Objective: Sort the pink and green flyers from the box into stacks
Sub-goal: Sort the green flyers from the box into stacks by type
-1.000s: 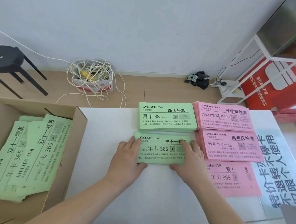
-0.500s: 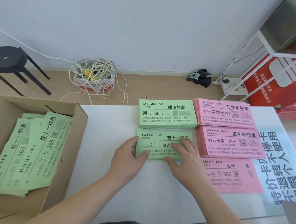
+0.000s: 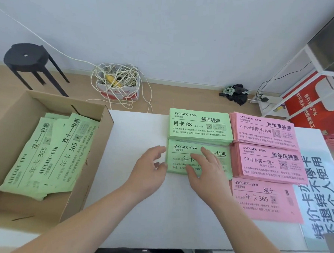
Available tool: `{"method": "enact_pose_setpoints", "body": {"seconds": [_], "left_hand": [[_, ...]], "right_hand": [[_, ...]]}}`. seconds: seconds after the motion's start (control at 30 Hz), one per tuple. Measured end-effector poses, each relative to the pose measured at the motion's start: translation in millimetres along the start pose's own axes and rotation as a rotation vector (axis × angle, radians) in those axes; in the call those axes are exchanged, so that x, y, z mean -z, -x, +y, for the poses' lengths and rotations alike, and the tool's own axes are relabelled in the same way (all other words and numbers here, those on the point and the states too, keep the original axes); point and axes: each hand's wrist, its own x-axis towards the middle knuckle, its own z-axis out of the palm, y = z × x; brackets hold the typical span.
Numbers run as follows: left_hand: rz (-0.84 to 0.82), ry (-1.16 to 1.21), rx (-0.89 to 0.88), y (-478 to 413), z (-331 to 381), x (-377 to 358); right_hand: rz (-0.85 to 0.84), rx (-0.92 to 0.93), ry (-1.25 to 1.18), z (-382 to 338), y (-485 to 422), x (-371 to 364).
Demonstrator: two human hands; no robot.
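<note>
Both forearms reach in from 6 o'clock over the white table (image 3: pixel 134 211) toward its middle. The left hand (image 3: pixel 150 168) sits at the 9 o'clock edge of the near green stack (image 3: pixel 180 153). Its fingers are loose, slightly bent and released, grasping nothing. Whether they touch the paper edge cannot be told. The right hand (image 3: pixel 208 171) lies palm down on top of that stack. Its fingers are straight and spread, and the thumb also rests on the paper, so it presses rather than pinches.

At 4 o'clock of the right hand lies the near pink stack (image 3: pixel 264 201), thin, flat and a little skewed. A sheet (image 3: pixel 317 192) with large dark characters runs along the table's 3 o'clock side, beside the pink piles.

At 9 o'clock of the table stands the open cardboard box (image 3: pixel 101 148), its wall against the table edge. Loose green flyers (image 3: pixel 48 155) lie fanned inside it, their long sides pointing toward 1 o'clock.

The thicker middle pink stack (image 3: pixel 266 162) sits just beside the near green stack at its 3 o'clock. At 12 o'clock of the near green stack, edge to edge with it, is the far green stack (image 3: pixel 199 126). The far pink stack (image 3: pixel 262 129) lies at 3 o'clock of that one.

Beyond the table, several things stand on the wooden floor by the wall:
- a black stool (image 3: pixel 26 57) at 10 o'clock
- a cable box (image 3: pixel 118 85) heaped with white cord at 11 o'clock
- a dark cloth (image 3: pixel 235 91) at 1 o'clock
- a white rack (image 3: pixel 310 72) with a red carton (image 3: pixel 302 106) under it at 2 o'clock
</note>
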Motion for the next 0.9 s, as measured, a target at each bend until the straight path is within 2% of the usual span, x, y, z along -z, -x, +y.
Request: {"method": "enact_pose_setpoints", "body": {"seconds": [0.23, 0.33, 0.4, 0.47, 0.53, 0.67, 0.73, 0.8, 0.9], "left_hand": [[0.116, 0.177, -0.131, 59.5, 30.3, 103.3], [0.279, 0.175, -0.110, 76.9, 18.4, 163.6], [0.376, 0.098, -0.031, 83.2, -2.9, 202.7], [0.378, -0.038, 0.114, 85.9, -28.7, 237.4], [0.312, -0.159, 0.207, 85.0, -51.7, 262.1], [0.232, -0.055, 0.252, 77.7, -73.4, 286.2], [0.193, 0.007, 0.271, 70.9, -80.8, 289.4], [0.185, 0.054, 0.284, 63.9, -88.9, 288.7], [0.159, 0.131, 0.302, 57.7, -93.1, 284.0]], "right_hand": [[-0.023, 0.134, -0.328, -122.2, -9.6, 8.4], [-0.001, 0.272, -0.433, -180.9, -14.6, -2.3], [-0.006, 0.381, -0.447, -217.8, -15.2, -14.4], [-0.010, 0.503, -0.400, -249.3, -15.9, -30.2], [-0.060, 0.613, -0.291, -272.3, -19.3, -49.4], [-0.275, 0.648, 0.073, -305.4, -37.6, -76.9], [-0.324, 0.625, 0.220, -313.9, -46.8, -82.7], [-0.320, 0.605, 0.277, -314.4, -49.5, -88.8], [-0.181, 0.636, 0.328, -299.1, -43.7, -99.6]]}}
